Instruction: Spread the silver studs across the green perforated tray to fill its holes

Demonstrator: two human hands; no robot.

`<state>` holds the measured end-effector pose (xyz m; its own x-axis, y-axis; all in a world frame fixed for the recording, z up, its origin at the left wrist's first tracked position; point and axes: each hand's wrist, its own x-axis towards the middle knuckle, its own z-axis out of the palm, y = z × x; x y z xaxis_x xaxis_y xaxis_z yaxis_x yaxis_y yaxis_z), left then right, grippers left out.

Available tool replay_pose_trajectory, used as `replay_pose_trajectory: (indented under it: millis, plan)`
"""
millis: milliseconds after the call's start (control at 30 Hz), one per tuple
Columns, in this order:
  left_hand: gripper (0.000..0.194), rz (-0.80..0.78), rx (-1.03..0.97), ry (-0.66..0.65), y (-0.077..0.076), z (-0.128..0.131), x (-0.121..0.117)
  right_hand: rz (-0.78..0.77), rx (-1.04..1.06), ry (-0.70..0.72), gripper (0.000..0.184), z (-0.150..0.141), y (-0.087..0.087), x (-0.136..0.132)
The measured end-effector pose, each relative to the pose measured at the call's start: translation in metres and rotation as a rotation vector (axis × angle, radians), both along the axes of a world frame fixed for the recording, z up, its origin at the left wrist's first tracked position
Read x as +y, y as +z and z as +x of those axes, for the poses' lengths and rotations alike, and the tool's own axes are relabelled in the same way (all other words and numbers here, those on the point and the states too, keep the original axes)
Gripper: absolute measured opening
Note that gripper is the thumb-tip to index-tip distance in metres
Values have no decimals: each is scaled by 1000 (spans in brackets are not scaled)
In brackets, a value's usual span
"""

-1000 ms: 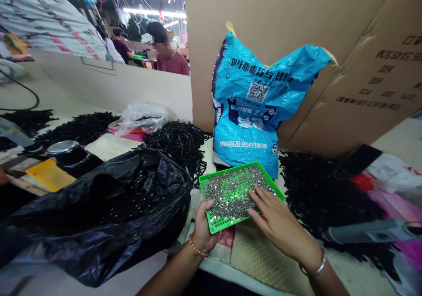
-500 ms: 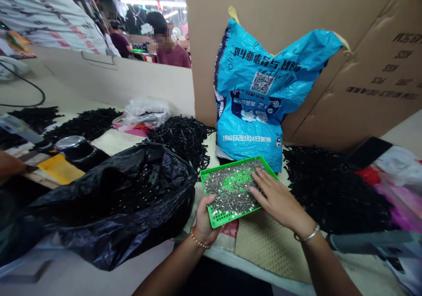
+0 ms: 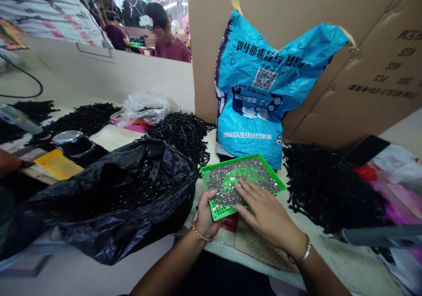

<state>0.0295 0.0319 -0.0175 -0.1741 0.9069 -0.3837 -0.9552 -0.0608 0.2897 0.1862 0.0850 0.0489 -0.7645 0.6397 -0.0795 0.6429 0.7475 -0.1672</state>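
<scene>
A green perforated tray (image 3: pixel 274 177) covered with several tiny silver pieces (image 3: pixel 231 179) lies on the table in front of me. My left hand (image 3: pixel 206 214) grips the tray's near left corner, thumb on top. Over the near half of the tray, my right hand (image 3: pixel 260 210) lies flat with fingers stretched out, resting on the silver pieces.
A black plastic bag (image 3: pixel 108 199) holding black strips sits left of the tray. A blue woven sack (image 3: pixel 260 85) leans on a cardboard wall (image 3: pixel 329 6) behind. Piles of black strips (image 3: pixel 329 186) lie right and behind. A grey tool (image 3: pixel 379 235) rests far right. People work beyond the partition.
My right hand slid leftward and toward me across the silver pieces. The left hand kept its hold on the tray corner. The camera shifted slightly.
</scene>
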Motion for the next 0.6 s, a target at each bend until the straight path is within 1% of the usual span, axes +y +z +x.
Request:
replay_pose_trajectory:
  millis: [100, 167, 233, 333, 400, 433, 500, 600]
  plan:
    - [31, 28, 8, 10, 7, -1, -1, 67, -18, -148, 73, 26, -5, 16]
    - [30, -3, 6, 31, 7, 0, 0, 86, -21, -173, 74, 28, -7, 16]
    - [28, -40, 3, 35, 3, 2, 1, 68, -5, -125, 71, 15, -6, 6]
    - [25, -84, 17, 40, -7, 6, 1, 2, 37, 26, 66, -19, -1, -11]
    - [22, -101, 29, 63, -12, 7, 1, -37, 52, 94, 65, -35, 2, -13]
    - [22, -102, 32, 67, -12, 7, 0, -49, 53, 101, 65, -38, 3, -10]
    - [23, -74, 37, 49, -9, 5, -1, -53, 55, 69, 67, -31, 2, 5]
    - [31, 16, 50, -9, 1, 3, -4, -30, 58, -71, 73, 1, -3, 35]
